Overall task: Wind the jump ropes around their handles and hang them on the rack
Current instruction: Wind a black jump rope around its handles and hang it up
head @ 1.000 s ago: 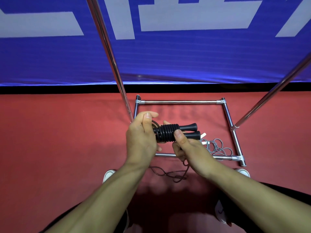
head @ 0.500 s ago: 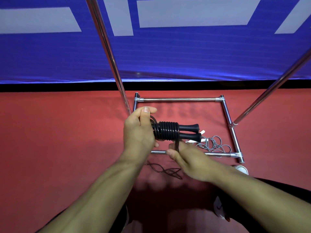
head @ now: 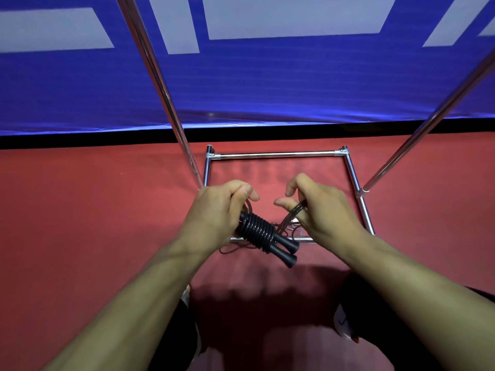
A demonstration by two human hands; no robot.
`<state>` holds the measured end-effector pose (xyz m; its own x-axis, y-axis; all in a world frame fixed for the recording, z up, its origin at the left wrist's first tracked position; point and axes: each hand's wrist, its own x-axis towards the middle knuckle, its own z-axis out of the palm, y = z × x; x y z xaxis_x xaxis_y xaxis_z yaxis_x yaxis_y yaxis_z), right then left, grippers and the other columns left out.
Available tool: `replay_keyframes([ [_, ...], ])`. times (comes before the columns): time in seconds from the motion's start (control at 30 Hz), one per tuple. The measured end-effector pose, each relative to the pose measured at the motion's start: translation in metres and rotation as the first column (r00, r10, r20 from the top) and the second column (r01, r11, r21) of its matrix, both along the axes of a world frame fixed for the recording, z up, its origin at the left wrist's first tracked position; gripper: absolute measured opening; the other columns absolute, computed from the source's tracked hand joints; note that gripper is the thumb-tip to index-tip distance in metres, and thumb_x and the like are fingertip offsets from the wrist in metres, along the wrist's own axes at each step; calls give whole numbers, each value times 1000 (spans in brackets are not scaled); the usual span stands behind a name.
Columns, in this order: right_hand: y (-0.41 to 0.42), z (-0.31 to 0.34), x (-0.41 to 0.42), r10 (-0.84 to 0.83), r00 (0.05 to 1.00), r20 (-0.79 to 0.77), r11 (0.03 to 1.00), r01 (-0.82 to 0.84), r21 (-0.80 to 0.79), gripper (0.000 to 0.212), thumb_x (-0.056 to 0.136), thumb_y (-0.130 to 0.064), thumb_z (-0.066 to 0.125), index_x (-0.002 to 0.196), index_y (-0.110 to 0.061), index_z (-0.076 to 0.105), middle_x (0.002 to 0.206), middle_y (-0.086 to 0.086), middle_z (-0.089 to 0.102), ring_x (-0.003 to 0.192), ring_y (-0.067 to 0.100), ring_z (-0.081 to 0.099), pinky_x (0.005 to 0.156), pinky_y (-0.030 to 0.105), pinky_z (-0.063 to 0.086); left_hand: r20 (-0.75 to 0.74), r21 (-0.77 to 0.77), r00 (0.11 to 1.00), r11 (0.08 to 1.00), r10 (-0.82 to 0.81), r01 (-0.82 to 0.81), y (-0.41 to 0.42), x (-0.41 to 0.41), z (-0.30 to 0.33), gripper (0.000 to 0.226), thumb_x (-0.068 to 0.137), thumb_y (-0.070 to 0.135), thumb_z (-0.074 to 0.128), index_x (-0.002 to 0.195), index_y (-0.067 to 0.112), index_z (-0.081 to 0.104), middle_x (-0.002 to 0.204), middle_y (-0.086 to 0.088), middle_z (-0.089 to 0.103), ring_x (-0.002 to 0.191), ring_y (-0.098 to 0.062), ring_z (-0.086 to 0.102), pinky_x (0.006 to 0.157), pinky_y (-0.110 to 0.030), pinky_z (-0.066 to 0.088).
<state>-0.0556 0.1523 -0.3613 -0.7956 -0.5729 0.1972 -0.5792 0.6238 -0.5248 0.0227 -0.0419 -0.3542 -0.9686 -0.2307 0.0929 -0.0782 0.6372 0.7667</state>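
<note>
A: Gripping the paired handles [head: 263,236], the left hand [head: 214,215] clasps their upper end; ribbed black coils of glossy cord wrap them; the long axis slants down and rightward from that grip.

B: Rightward, the right hand [head: 318,210] pinches the free cord [head: 290,216], taut from the coils; chrome rack [head: 276,155] beyond.

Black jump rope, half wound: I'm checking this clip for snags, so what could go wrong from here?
1. The right hand pinches the rope's free end; a slip could loosen the coils.
2. The left hand grips only one end of the handles; they could tilt apart.
3. Slack hangs near the rack base and may catch.
</note>
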Motion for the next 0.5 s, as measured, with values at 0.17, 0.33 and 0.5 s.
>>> replay_keyframes([
  [0.17, -12, 8, 19, 94, 929, -359, 992, -55, 117, 16, 67, -19, 68, 69, -21, 52, 59, -1, 49, 55, 30, 51, 48, 25, 23, -84, -143, 962, 953, 259, -268, 4, -6, -15, 32, 100, 30, 40, 92, 28, 72, 60, 4, 61, 59, -23, 56, 66, -31, 43],
  [0.33, -19, -18, 59, 56, 997, 60, 970, -40, -238, 25, 83, -15, 70, 100, -26, 55, 84, -14, 67, 75, 8, 64, 67, 16, 48, -109, 214, 824, 823, 555, -526, 4, -14, 2, 29, 103, 15, 41, 91, 20, 67, 71, -5, 58, 49, -9, 58, 44, -12, 41],
  [0.5, -32, -39, 55, 163, 623, 765, 790, 382, -479, 19, 102, -11, 44, 91, -18, 30, 57, 3, 54, 42, 19, 51, 44, 27, 42, -35, 418, 807, 742, 589, -524, 8, -12, 6, 29, 105, 17, 39, 92, 15, 65, 67, -4, 49, 34, -7, 53, 29, -22, 42],
])
